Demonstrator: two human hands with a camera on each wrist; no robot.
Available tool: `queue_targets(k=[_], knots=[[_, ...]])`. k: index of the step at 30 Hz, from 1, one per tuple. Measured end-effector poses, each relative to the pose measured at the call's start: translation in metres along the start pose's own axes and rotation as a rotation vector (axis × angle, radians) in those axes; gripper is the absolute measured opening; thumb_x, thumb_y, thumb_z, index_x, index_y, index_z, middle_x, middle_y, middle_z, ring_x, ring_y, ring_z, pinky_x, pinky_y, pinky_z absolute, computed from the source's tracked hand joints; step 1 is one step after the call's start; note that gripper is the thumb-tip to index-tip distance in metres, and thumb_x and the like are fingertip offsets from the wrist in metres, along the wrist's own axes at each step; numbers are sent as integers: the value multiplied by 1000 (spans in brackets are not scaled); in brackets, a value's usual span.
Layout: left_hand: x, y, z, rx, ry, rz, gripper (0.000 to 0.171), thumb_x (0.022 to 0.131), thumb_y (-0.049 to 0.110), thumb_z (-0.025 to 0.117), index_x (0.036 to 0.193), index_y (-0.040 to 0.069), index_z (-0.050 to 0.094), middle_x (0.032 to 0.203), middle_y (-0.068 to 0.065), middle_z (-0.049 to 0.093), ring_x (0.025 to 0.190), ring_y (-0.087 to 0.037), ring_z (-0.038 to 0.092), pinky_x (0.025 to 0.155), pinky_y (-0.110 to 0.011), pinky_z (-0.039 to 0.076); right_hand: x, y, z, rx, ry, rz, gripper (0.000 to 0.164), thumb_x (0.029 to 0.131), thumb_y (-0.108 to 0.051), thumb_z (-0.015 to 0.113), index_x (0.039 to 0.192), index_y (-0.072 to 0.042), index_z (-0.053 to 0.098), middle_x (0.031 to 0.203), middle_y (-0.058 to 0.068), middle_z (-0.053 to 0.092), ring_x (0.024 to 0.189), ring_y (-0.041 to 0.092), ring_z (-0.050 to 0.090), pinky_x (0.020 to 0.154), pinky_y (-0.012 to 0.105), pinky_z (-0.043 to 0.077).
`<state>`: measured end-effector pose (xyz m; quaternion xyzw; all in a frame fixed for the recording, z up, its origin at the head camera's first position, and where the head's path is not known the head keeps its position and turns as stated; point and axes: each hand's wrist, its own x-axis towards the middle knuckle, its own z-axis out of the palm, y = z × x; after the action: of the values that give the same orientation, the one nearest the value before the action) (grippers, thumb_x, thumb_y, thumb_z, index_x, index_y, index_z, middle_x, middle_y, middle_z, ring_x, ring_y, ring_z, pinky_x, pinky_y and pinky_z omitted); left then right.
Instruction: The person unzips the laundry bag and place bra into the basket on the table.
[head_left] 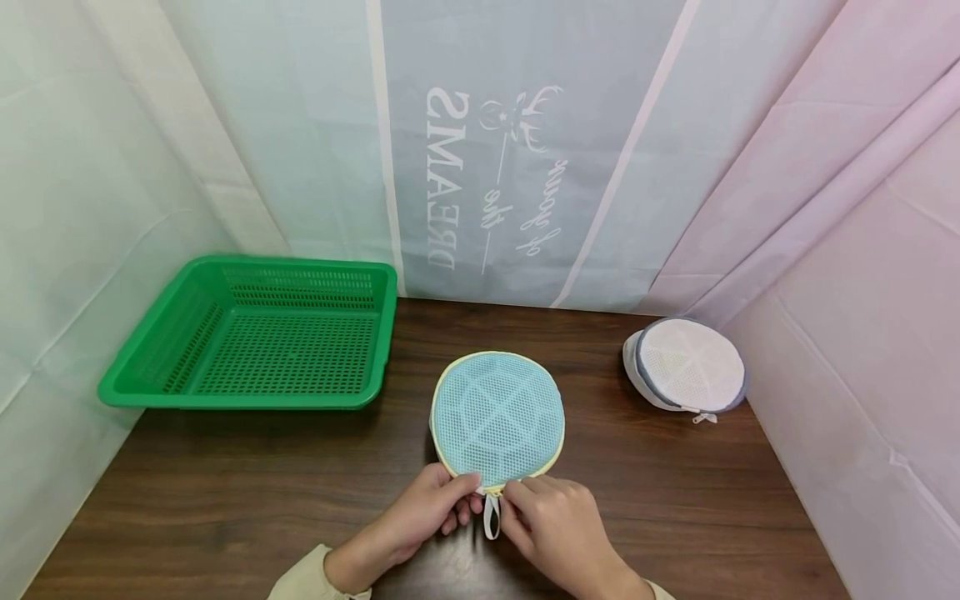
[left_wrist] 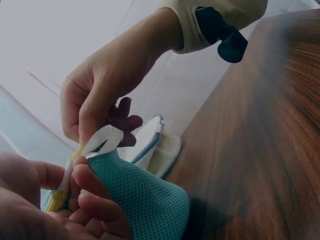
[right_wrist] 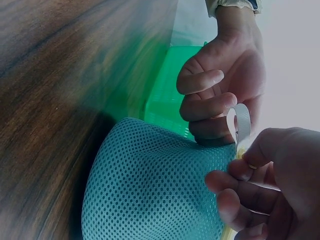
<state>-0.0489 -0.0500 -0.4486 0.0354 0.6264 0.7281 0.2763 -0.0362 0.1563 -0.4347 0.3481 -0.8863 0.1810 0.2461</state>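
Note:
A round blue mesh laundry bag [head_left: 498, 417] with yellow edging stands on the table in front of me. My left hand [head_left: 435, 507] pinches its near rim, thumb on top and fingers beneath. Just right of a white fabric loop [head_left: 491, 517], my right hand [head_left: 558, 521] pinches the yellow edge between thumb and fingers. The right wrist view shows the bag's mesh side [right_wrist: 155, 180] bulging below both hands. What the right fingertips hold exactly, edge or zipper pull, is too small to tell.
A green plastic basket [head_left: 386, 350] sits at the back left. Toward the right wall lies a white mesh bag [head_left: 690, 362] with blue-grey edging and a zipper pull. Cloth curtains [head_left: 322, 125] enclose the brown wooden table [head_left: 675, 500] at the back and sides.

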Motion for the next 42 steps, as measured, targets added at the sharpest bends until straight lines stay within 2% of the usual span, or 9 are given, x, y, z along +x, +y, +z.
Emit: queue_targets(k=[18,30,42], knots=[[0,-3,2,26,6,-3,31,104,18,54,81,0,65,70,3,59,52,-5,42,46,-17,35,-2,2,-1,-5,-4,6,33,77,-13,70,63,-27,43,60,-20,27,56,-8,18,49,9,14],[2,-2,-2,7,-14,10,29,104,17,53,82,1,64,72,2,60,55,-5,46,46,-16,36,-4,13,-5,-38,48,11,32,71,-12,69,63,-26,42,61,-19,25,57,-8,16,48,9,12],[2,-2,-1,11,1,11,28,103,16,54,81,2,64,71,2,60,57,-5,47,47,-16,36,-10,22,-11,-75,29,55,31,74,-13,68,63,-28,44,61,-21,25,56,-8,17,47,10,13]])
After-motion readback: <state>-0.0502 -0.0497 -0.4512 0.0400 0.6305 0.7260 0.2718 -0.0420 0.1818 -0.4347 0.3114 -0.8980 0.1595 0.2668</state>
